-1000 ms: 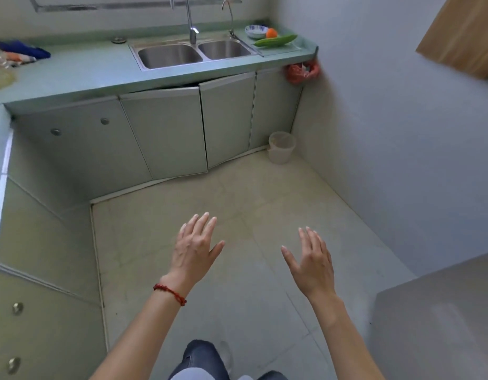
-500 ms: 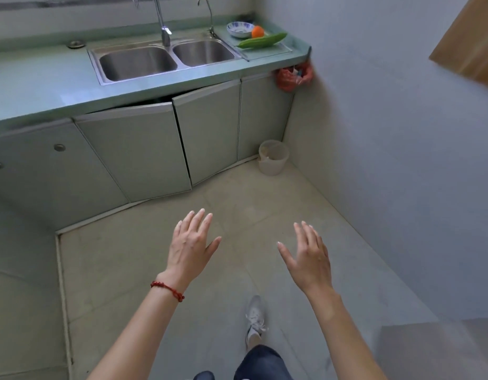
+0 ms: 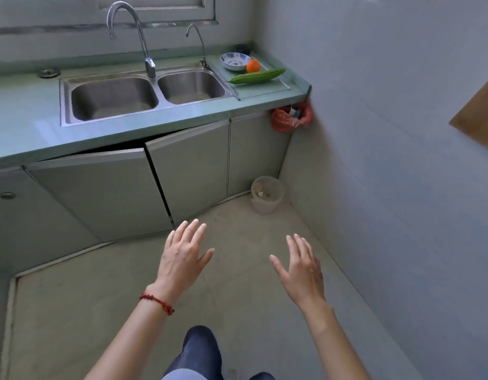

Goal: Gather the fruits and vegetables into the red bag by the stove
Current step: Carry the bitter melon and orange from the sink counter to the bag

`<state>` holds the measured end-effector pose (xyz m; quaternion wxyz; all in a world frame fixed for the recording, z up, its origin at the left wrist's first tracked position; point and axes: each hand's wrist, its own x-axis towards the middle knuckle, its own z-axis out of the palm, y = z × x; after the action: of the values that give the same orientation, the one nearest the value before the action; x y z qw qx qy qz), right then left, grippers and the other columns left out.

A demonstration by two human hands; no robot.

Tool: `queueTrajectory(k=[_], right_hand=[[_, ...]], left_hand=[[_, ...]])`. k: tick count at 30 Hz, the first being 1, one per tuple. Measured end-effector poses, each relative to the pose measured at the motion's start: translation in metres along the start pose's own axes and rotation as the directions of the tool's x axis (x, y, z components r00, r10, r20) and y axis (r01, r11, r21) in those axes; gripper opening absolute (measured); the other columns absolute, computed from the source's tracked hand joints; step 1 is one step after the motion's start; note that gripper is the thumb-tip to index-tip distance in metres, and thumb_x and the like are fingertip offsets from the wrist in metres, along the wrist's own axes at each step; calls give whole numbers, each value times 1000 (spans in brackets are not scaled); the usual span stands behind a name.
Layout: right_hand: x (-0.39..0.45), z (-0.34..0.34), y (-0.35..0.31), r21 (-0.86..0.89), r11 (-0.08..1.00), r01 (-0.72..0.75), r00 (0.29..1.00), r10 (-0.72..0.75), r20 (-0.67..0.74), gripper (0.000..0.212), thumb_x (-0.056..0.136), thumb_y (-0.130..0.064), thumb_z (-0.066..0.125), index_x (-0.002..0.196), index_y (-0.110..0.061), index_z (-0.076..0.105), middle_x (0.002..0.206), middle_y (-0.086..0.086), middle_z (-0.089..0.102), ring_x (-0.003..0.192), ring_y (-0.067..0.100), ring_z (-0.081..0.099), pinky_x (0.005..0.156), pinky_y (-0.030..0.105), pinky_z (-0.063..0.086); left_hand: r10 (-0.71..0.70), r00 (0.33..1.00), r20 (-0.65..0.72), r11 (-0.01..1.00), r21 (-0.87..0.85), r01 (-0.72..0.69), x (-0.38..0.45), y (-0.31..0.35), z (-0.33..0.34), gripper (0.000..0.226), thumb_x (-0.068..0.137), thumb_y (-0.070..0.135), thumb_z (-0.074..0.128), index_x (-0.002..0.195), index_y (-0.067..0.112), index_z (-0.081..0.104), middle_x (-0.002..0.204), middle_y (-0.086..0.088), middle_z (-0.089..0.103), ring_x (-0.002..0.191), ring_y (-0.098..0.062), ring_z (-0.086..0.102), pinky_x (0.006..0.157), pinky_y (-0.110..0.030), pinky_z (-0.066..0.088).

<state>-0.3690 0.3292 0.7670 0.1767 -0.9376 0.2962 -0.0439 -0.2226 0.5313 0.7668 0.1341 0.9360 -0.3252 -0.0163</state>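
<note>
You've stepped closer to the sink counter [image 3: 182, 116]; your left hand [image 3: 182, 259] and right hand [image 3: 301, 270] stay spread, holding nothing.

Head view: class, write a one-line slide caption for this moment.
Both hands, left and right, open and empty over the floor; orange and cucumber wait beside the sink.

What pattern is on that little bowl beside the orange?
The bowl is white with a blue painted pattern, seen in the head view.

hands [image 3: 182, 259]: 2 | basins [image 3: 114, 98]: 2 | taps [image 3: 127, 31]: 2 | orange [image 3: 253, 66]: 1 | cucumber [image 3: 257, 76]: 1 | bowl [image 3: 235, 61]: 1
</note>
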Motion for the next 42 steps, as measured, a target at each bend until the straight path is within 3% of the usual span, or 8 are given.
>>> queueTrajectory(k=[5, 9, 15, 20, 25, 37, 42], right_hand=[[89, 2, 4, 8, 1000, -16, 999, 16, -29, 81, 78, -62, 26, 136, -7, 41, 145, 14, 40, 136, 28, 32, 108, 39, 30], [170, 3, -1, 11, 1000, -19, 1000, 19, -24, 75, 80, -57, 35, 137, -7, 40, 145, 14, 39, 137, 28, 31, 109, 39, 28], [282, -7, -18, 34, 999, -39, 997, 41, -57, 86, 75, -64, 21, 137, -8, 39, 146, 13, 38, 137, 26, 30, 111, 37, 26], [366, -13, -22, 61, 996, -72, 996, 75, -49, 72, 83, -55, 37, 140, -11, 35, 149, 9, 33, 139, 23, 25, 112, 34, 22], [441, -14, -11, 67, 997, -43, 998, 46, -37, 62, 91, -46, 46, 142, -14, 30, 151, 6, 28, 140, 19, 21, 113, 31, 19], [643, -38, 21, 86, 995, 48, 999, -49, 5, 63, 92, -48, 42, 144, -16, 25, 153, 4, 24, 142, 17, 17, 114, 31, 15], [697, -40, 22, 122, 992, 31, 997, -39, 64, 63, 92, -48, 42, 144, -17, 25, 153, 3, 23, 142, 16, 17, 113, 33, 21]], left_hand=[[35, 999, -19, 999, -31, -36, 93, 2, 6, 63, 79, 49, 38, 119, 6, 59, 123, -16, 61, 115, -37, 56, 92, -51, 47], [40, 999, -15, 999, -37, -40, 176, -7, 9, 63, 79, 49, 38, 120, 7, 58, 124, -15, 60, 117, -36, 54, 94, -50, 46], [70, 998, 5, 998, -3, -70, 295, -23, 0, 62, 79, 50, 38, 119, 7, 59, 123, -15, 62, 114, -36, 56, 92, -50, 47], [68, 998, -12, 996, -58, -69, 387, -25, -1, 61, 79, 45, 48, 126, 7, 53, 133, -16, 53, 126, -37, 45, 103, -50, 36], [84, 996, -19, 994, -63, -85, 459, -17, 14, 62, 86, 49, 46, 133, 9, 46, 141, -13, 46, 134, -34, 36, 108, -46, 29], [-19, 1000, -5, 995, -98, 18, 635, 12, 30, 62, 90, 44, 47, 142, 14, 31, 150, -10, 30, 141, -29, 21, 114, -43, 17], [-66, 998, 15, 991, -117, 67, 685, 13, 30, 62, 91, 45, 45, 143, 15, 28, 152, -8, 28, 142, -26, 18, 115, -40, 15]])
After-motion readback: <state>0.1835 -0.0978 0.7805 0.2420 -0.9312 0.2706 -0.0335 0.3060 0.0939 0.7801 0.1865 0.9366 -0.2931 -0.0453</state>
